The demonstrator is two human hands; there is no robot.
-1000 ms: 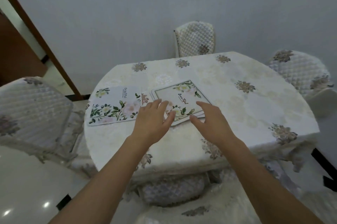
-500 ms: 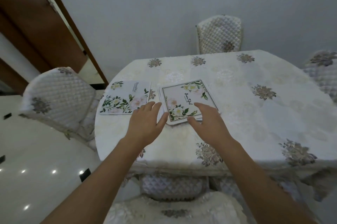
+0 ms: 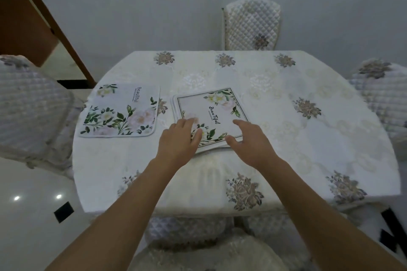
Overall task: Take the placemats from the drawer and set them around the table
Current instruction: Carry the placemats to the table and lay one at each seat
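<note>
A stack of floral placemats (image 3: 212, 114), the top one with a black border, lies near the middle of the table (image 3: 286, 129), which wears a cream flowered cloth. One single placemat (image 3: 121, 112) lies flat at the table's left edge. My left hand (image 3: 178, 138) rests with straight fingers on the stack's near left corner. My right hand (image 3: 248, 138) is at the stack's near right corner, fingers spread, thumb at the edge. The stack's near edge is lifted slightly off the cloth.
Quilted chairs stand at the far side (image 3: 251, 23), the left (image 3: 28, 107), the right (image 3: 383, 94) and just below me (image 3: 207, 255). A brown door (image 3: 24, 19) is at the far left. Glossy floor lies to the left.
The camera has moved closer and the view has shifted so the table sits square ahead. Both hands have moved forward onto the stack's near corners.
</note>
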